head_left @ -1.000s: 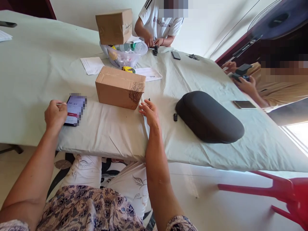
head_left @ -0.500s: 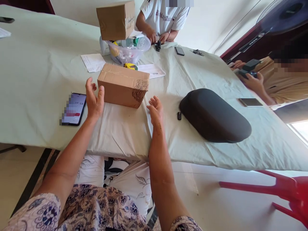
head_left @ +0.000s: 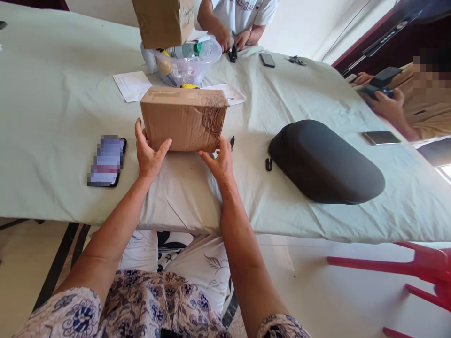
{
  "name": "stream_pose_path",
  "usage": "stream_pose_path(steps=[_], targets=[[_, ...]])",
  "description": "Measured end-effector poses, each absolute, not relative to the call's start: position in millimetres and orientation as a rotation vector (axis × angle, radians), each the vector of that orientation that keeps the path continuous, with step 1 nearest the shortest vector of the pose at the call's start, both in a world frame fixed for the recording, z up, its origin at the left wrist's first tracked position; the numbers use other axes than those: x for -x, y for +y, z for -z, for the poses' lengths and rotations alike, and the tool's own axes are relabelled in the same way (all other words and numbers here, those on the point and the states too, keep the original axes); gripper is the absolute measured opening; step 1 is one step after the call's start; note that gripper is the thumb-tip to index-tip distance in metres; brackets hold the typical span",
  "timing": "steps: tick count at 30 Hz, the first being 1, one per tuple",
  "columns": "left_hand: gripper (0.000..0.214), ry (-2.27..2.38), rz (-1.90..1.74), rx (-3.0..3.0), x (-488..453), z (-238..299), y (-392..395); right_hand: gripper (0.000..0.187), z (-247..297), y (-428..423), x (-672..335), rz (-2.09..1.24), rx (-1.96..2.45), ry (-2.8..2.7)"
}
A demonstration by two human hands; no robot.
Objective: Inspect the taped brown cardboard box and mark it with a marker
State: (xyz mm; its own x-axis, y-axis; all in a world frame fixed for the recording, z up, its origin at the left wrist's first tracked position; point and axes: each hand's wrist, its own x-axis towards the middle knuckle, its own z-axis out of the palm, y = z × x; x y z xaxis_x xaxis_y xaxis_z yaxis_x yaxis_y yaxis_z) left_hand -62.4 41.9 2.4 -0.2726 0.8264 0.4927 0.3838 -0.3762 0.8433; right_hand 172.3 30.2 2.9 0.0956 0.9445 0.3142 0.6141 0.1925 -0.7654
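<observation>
A taped brown cardboard box [head_left: 183, 118] with a dark scribble on its right end lies on the pale green tablecloth [head_left: 63, 108] in front of me. My left hand [head_left: 148, 152] grips its lower left corner, thumb along the front. My right hand [head_left: 219, 159] holds its lower right corner. Both hands are closed on the box. A phone [head_left: 106, 160] with a lit screen lies to the left of my left hand.
A black oval case [head_left: 326, 162] lies to the right, with a small black item [head_left: 268, 164] beside it. Behind the box: a clear bowl [head_left: 183, 63] of items, a second box [head_left: 162, 21], papers [head_left: 132, 86]. Two other people sit at the far and right sides. A red chair [head_left: 416, 272] stands lower right.
My left hand left the phone and moved right to the box. My right hand moved forward onto the box's right corner. Both hands now grip the box.
</observation>
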Motion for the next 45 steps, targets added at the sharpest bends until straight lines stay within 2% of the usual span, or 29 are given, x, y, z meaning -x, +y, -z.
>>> stream_pose_path(steps=[8,15,20,24,27,31,36,42,45], targets=[[0.132,1.597,-1.684,-1.756,41.4,-11.2,28.5,0.107,-12.2,18.1,-144.3,-0.319,1.627,-1.488],[0.133,1.656,-1.709,-1.736,36.9,-6.1,31.8,0.096,-2.7,22.3,-148.0,-0.364,1.613,-1.443],[0.117,1.639,-1.777,-1.65,46.8,-0.3,38.6,0.072,-5.5,24.0,-158.7,-0.521,1.543,-1.448],[0.089,1.616,-1.845,-1.586,54.1,1.7,40.1,0.05,-7.3,23.2,-159.5,-0.416,1.402,-1.38],[0.072,1.656,-1.909,-1.539,58.8,-0.5,39.8,0.045,-8.2,21.3,-157.2,-0.33,1.279,-1.331],[0.062,1.762,-1.984,-1.471,64.0,-4.6,39.8,0.039,-14.2,16.4,-153.0,-0.313,1.191,-1.295],[0.06,1.76,-1.983,-1.513,62.4,-6.8,38.2,0.041,-23.1,14.8,-150.7,-0.413,1.113,-1.271],[0.045,1.676,-1.954,-1.481,63.8,-9.7,40.7,0.043,-17.2,22.6,-153.1,-0.769,1.046,-1.206],[0.039,1.619,-1.965,-1.473,71.4,-10.0,44.3,0.065,-13.5,25.5,-154.2,-0.893,1.02,-1.17]])
